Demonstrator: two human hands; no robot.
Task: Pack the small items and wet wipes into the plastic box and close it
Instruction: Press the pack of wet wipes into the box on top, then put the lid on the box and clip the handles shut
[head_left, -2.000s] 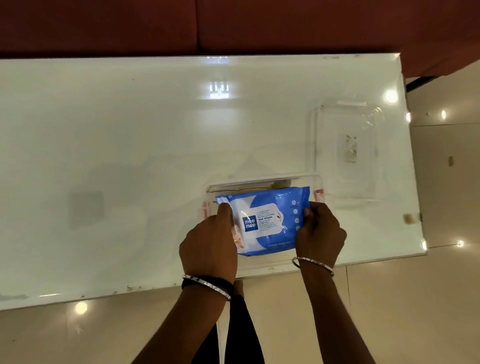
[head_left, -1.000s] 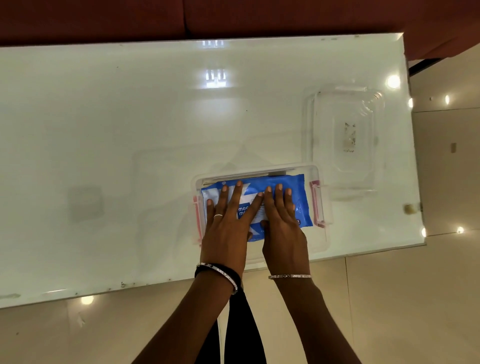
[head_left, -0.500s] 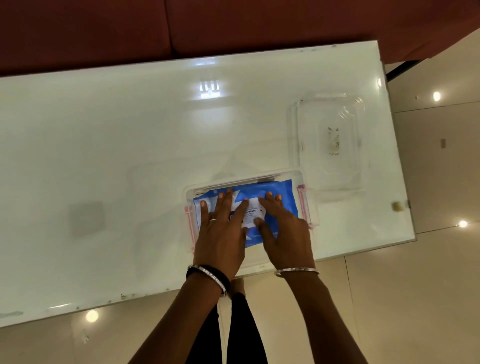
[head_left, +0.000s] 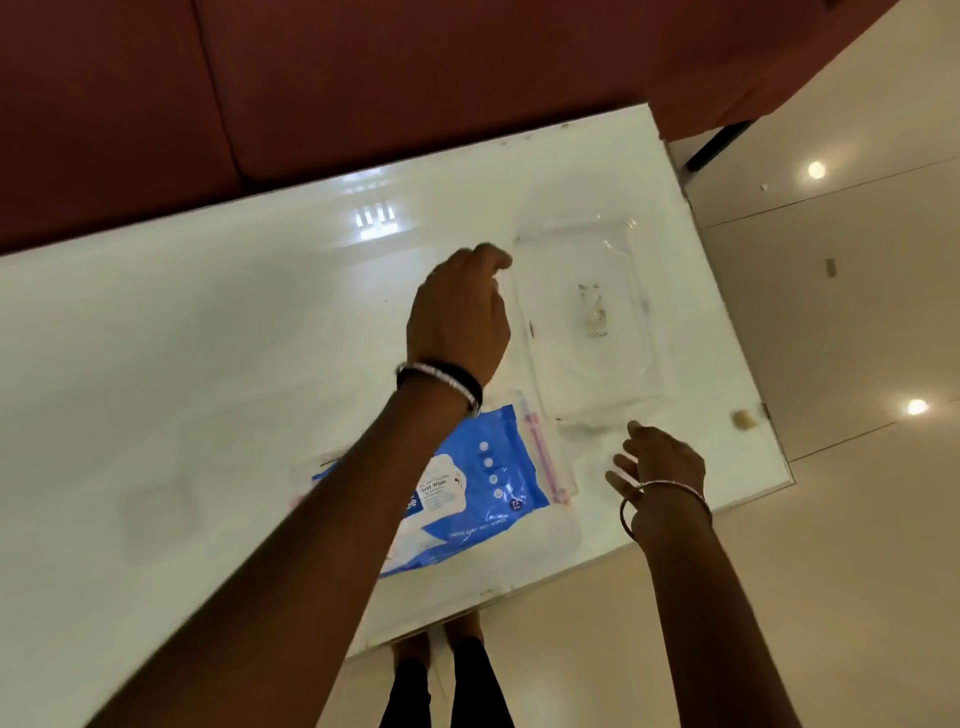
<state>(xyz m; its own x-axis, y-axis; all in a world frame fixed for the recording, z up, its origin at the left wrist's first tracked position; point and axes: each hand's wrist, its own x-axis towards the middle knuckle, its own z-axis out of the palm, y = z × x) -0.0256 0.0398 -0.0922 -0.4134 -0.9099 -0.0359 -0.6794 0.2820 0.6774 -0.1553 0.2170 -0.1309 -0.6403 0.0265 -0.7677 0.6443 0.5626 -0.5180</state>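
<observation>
The blue and white wet wipes pack (head_left: 483, 488) lies flat inside the clear plastic box (head_left: 563, 525) with pink latches (head_left: 543, 457), near the table's front edge. The small items are hidden beneath the pack. The clear lid (head_left: 587, 317) lies on the table beyond the box, to the right. My left hand (head_left: 460, 312) hovers beside the lid's left edge, fingers curled, holding nothing that I can see. My right hand (head_left: 660, 462) hangs open just right of the box, below the lid's near end. My left forearm crosses over the left part of the pack.
The white glossy table (head_left: 208, 364) ends close on the right and front. A red-brown sofa (head_left: 363, 78) runs along the far side. Tiled floor (head_left: 831, 519) lies to the right, and my feet show under the front edge.
Both hands have lifted off the wipes pack. The left hand has moved up toward the lid's left edge; the right has swung out to the right of the box. The view has tilted.
</observation>
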